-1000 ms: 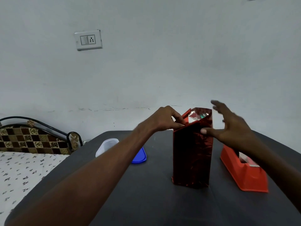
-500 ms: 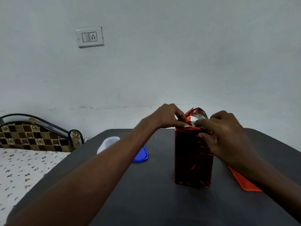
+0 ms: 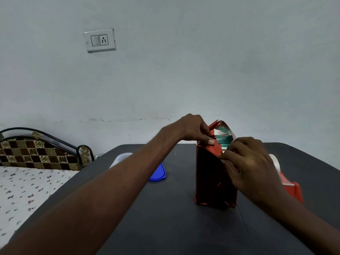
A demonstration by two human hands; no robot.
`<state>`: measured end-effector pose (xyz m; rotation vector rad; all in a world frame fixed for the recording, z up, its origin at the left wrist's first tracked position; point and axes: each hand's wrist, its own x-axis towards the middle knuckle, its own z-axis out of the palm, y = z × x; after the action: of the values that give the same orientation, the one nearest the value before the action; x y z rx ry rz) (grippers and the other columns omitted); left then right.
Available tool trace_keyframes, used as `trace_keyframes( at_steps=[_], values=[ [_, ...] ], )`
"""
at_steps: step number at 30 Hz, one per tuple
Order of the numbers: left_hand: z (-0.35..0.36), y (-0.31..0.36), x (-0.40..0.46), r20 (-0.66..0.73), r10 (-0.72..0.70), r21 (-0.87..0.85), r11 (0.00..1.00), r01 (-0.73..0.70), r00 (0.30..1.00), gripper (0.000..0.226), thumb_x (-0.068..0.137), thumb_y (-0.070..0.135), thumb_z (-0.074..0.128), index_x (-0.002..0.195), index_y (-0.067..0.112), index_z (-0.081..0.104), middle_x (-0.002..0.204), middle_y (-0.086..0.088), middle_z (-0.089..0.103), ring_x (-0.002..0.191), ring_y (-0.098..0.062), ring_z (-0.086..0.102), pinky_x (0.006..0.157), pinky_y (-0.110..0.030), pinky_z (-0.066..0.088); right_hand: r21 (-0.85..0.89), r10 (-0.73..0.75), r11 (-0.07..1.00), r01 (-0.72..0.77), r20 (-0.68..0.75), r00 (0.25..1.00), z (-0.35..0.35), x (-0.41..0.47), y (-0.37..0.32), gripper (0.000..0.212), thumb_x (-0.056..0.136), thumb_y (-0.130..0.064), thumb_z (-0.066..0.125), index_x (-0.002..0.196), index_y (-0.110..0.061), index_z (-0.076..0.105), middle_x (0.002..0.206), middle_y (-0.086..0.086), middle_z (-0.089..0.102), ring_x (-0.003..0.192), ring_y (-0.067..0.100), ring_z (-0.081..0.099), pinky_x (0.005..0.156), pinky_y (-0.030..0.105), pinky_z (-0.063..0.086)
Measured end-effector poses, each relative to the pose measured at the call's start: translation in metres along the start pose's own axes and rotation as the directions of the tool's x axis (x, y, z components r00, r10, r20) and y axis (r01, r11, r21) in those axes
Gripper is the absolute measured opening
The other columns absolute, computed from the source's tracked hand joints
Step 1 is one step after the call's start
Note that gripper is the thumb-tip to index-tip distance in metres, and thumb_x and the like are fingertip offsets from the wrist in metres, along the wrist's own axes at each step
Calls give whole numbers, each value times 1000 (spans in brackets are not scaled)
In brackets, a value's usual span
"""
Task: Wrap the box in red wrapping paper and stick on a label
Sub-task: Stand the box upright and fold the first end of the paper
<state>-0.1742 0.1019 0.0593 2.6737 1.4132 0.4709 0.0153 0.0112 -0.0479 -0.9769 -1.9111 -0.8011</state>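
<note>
The box, upright right of centre on the dark table, wears red wrapping paper, top unsealed. Left hand pinches the upper paper flap; right hand grips its near edge. Red tape dispenser lower right, blue lid centre.

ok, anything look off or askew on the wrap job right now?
Nothing damaged or spilled. The top of the box is still unwrapped: its green printed end shows between raised flaps of red wrapping paper. The left hand and right hand pinch those flaps. No label visible.
</note>
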Motion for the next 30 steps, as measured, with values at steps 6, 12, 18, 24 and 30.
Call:
trace_keyframes(
  at_steps=[6, 12, 18, 24, 30],
  values=[
    [1, 3, -1, 28, -14, 0, 1000, 14, 1000, 44, 78, 50, 79, 115, 27, 75, 115, 8, 69, 84, 0, 53, 69, -12, 39, -13, -21, 1000, 21, -13, 1000, 6, -2, -2, 12, 77, -7, 78, 88, -4, 75, 99, 13, 72, 105, 39, 62, 85, 48, 50],
    [0, 6, -2, 56, -34, -40, 999, 37, 998, 50, 77, 48, 80, 121, 26, 72, 119, 6, 67, 99, -4, 54, 75, -12, 41, -3, -27, 1000, 27, 3, 1000, 6, -3, -3, 12, 78, -5, 77, 89, -4, 73, 99, 12, 71, 105, 38, 62, 85, 47, 49],
    [-2, 11, 1, 91, -67, -61, 996, 73, 994, 50, 75, 46, 83, 119, 24, 73, 120, 8, 68, 105, -5, 56, 80, -18, 41, -10, -22, 1000, 22, 32, 999, 5, -6, -2, 10, 81, -8, 76, 90, -6, 74, 98, 10, 71, 105, 33, 60, 85, 43, 48],
    [-2, 10, 2, 94, -107, -70, 991, 114, 990, 50, 71, 47, 85, 115, 27, 74, 114, 11, 70, 101, -5, 57, 79, -21, 39, 47, 79, 996, -78, -35, 996, 5, -11, -7, 26, 86, -19, 65, 105, -6, 76, 111, 13, 70, 112, 33, 58, 87, 42, 47],
    [-6, 1, -3, 80, -117, -84, 989, 124, 990, 49, 71, 45, 85, 115, 27, 75, 117, 11, 69, 103, -5, 57, 79, -19, 42, 123, 250, 964, -235, -118, 961, 4, -14, -2, 27, 90, -15, 59, 112, -5, 71, 111, 7, 69, 104, 26, 60, 81, 33, 47]
  ],
)
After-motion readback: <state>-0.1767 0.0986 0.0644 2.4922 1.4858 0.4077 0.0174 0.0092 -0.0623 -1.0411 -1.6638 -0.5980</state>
